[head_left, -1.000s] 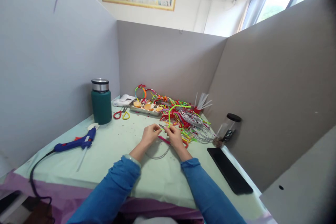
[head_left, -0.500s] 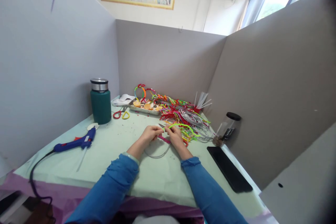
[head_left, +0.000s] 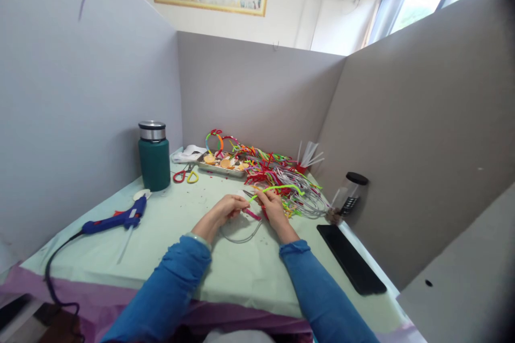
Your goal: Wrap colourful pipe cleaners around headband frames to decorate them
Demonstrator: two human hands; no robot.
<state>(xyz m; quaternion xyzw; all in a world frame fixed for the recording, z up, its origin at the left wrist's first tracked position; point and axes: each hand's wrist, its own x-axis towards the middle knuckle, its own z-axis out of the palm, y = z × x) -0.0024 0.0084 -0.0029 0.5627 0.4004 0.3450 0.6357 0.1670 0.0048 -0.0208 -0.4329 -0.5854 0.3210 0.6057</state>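
A yellow-green pipe cleaner runs from the closed fingertips of my left hand past the fingers of my right hand, its free end pointing right. My right hand is closed around it. Dark pointed blades, like scissor tips, poke out beside the right fingers; their handle is mostly hidden. Beneath both hands lies a grey wire loop, with a magenta fuzzy-wrapped stretch between the hands.
Behind my hands is a heap of coloured pipe cleaners beside a metal tray. Scissors, a green flask and a blue glue gun stand left. A black phone-like slab and clear bottle are right.
My right hand has slid slightly right and down, away from the left, so a short length of the pipe cleaner shows between them. More of the dark blades is visible.
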